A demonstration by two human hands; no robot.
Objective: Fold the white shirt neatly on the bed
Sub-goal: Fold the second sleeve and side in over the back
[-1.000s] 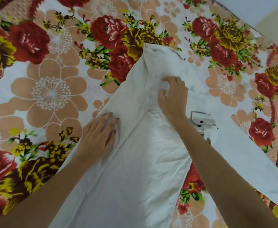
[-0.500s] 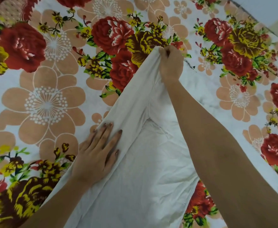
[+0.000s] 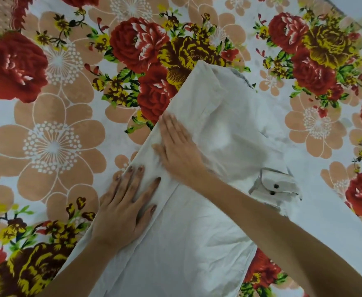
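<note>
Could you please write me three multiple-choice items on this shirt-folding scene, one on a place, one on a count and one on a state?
1. Where does the left hand rest?
A. on the folded left edge of the white shirt
B. on the bare floral bedsheet, away from the shirt
C. on the buttoned cuff

2. How many dark buttons show on the cuff?
A. none
B. two
C. five

3. What is the right hand doing?
A. pinching fabric up off the bed
B. lying flat, palm down, on the shirt
C. hanging in the air, clear of the shirt

Answers:
1. A, its fingers lie spread along the shirt's folded edge.
2. B, two dark dots sit close together on the cuff.
3. B, its fingers are stretched out and pressed to the cloth just beyond the left hand.
</note>
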